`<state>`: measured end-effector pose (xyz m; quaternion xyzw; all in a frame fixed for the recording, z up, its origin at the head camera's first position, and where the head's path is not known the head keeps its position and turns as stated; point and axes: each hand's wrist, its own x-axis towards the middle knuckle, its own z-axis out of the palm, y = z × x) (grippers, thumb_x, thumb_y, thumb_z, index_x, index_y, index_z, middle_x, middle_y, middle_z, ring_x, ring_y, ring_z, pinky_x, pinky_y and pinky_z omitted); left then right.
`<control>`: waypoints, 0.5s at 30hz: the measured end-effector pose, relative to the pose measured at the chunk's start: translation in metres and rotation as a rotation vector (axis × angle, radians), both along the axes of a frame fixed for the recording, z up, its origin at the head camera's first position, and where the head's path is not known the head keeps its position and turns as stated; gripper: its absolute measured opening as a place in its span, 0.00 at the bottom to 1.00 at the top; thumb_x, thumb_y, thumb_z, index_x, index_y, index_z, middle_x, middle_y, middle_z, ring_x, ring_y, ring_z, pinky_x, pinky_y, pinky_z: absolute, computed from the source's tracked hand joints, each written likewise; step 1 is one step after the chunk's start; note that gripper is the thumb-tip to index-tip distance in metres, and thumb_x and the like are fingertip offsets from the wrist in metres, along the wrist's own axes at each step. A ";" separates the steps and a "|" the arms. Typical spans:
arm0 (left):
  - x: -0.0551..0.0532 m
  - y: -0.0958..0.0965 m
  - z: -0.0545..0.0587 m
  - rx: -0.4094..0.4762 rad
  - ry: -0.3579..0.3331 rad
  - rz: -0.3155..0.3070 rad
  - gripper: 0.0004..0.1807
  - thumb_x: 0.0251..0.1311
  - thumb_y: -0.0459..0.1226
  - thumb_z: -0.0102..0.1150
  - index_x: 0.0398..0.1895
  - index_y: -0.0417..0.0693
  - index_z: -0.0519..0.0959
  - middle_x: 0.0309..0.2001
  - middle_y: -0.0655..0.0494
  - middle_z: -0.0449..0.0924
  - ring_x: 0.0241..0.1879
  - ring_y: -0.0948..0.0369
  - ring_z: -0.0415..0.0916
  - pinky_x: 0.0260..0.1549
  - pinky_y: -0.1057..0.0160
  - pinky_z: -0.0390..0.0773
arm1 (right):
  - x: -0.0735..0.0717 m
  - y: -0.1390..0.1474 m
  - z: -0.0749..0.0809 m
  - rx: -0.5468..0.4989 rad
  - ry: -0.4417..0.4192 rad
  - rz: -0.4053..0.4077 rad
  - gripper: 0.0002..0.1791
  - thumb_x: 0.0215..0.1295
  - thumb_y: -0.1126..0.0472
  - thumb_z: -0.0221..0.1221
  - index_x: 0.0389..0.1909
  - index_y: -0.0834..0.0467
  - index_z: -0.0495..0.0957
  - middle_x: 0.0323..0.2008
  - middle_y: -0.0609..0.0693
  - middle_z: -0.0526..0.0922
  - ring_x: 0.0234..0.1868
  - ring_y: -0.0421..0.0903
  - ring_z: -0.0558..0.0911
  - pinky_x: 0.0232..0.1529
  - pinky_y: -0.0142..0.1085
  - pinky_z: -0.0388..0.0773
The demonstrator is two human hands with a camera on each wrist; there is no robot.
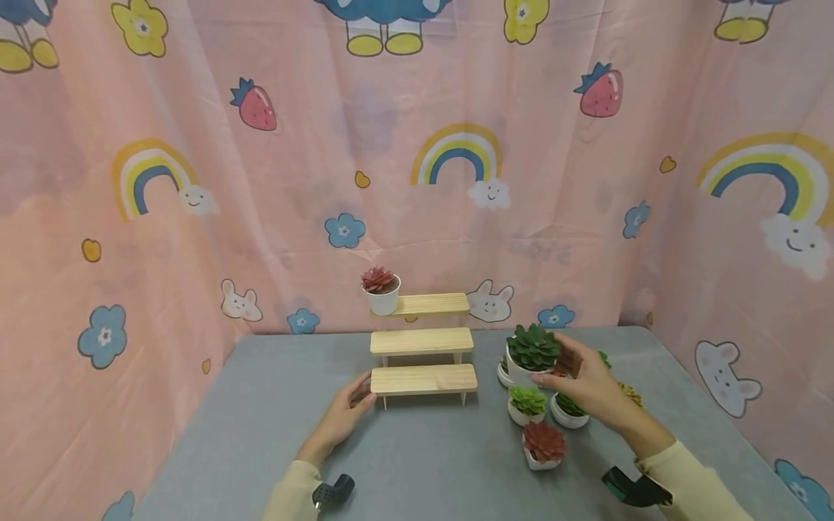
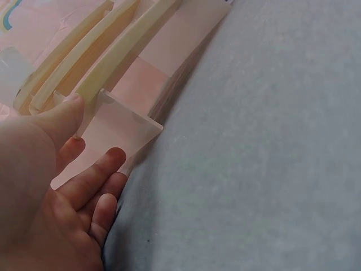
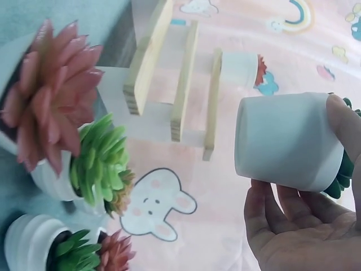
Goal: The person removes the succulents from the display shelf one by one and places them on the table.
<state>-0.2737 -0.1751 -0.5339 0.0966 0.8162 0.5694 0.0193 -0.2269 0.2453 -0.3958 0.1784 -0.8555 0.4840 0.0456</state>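
Observation:
My right hand [image 1: 596, 387] grips a white pot with a dark green succulent [image 1: 533, 349], thumb on one side and fingers on the other. In the right wrist view the white pot [image 3: 287, 141] is lifted and its base shows. My left hand [image 1: 342, 412] holds the left end of the lowest step of a three-step wooden display stand [image 1: 423, 379]. The left wrist view shows the thumb [image 2: 70, 116] against the board's end and the fingers beside the stand's clear side panel [image 2: 121, 124]. A potted red succulent [image 1: 381, 291] stands on the top step's left end.
Right of the stand, several potted succulents crowd together, among them a light green one [image 1: 526, 402], a red one [image 1: 544, 443] and a dark green one [image 1: 570, 409]. My right hand partly hides others. A pink patterned curtain [image 1: 293, 181] hangs behind the grey table [image 1: 274, 376].

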 end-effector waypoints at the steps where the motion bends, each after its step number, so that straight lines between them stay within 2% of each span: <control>1: 0.000 0.000 0.000 0.000 -0.001 0.001 0.33 0.73 0.43 0.56 0.77 0.45 0.62 0.65 0.38 0.77 0.61 0.46 0.78 0.63 0.42 0.75 | 0.001 0.001 -0.001 0.009 -0.005 -0.013 0.46 0.68 0.61 0.65 0.76 0.74 0.48 0.51 0.65 0.77 0.50 0.42 0.82 0.44 0.28 0.79; 3: 0.000 0.000 0.000 0.000 -0.001 0.002 0.33 0.73 0.43 0.56 0.77 0.45 0.62 0.65 0.38 0.77 0.61 0.46 0.78 0.63 0.42 0.74 | 0.004 0.004 -0.002 0.025 -0.020 -0.036 0.46 0.68 0.60 0.65 0.76 0.74 0.49 0.49 0.63 0.77 0.46 0.38 0.80 0.43 0.30 0.79; 6: 0.000 0.000 0.000 0.002 0.001 0.006 0.33 0.73 0.43 0.57 0.77 0.45 0.62 0.64 0.38 0.77 0.61 0.47 0.79 0.62 0.42 0.74 | 0.007 0.008 -0.005 0.061 -0.044 -0.068 0.47 0.68 0.58 0.65 0.76 0.75 0.50 0.55 0.66 0.74 0.57 0.49 0.80 0.50 0.35 0.80; 10: 0.000 0.001 0.000 0.007 0.002 0.010 0.32 0.73 0.43 0.57 0.77 0.45 0.63 0.64 0.39 0.78 0.61 0.47 0.79 0.62 0.42 0.75 | 0.010 0.015 -0.009 0.077 -0.079 -0.080 0.47 0.69 0.57 0.64 0.76 0.75 0.48 0.65 0.73 0.66 0.66 0.68 0.72 0.59 0.52 0.78; 13: 0.000 0.001 -0.001 0.011 0.007 0.012 0.32 0.73 0.41 0.56 0.76 0.45 0.63 0.64 0.39 0.78 0.61 0.47 0.79 0.62 0.41 0.75 | 0.013 0.020 -0.011 0.067 -0.103 -0.080 0.48 0.70 0.58 0.63 0.77 0.75 0.46 0.71 0.77 0.59 0.68 0.73 0.69 0.62 0.61 0.73; 15: 0.001 0.001 -0.002 0.012 0.011 0.014 0.32 0.73 0.41 0.56 0.76 0.45 0.63 0.64 0.38 0.77 0.61 0.46 0.79 0.62 0.41 0.75 | 0.016 0.023 -0.012 0.070 -0.095 -0.085 0.47 0.69 0.58 0.63 0.76 0.75 0.46 0.74 0.77 0.54 0.68 0.73 0.69 0.62 0.61 0.73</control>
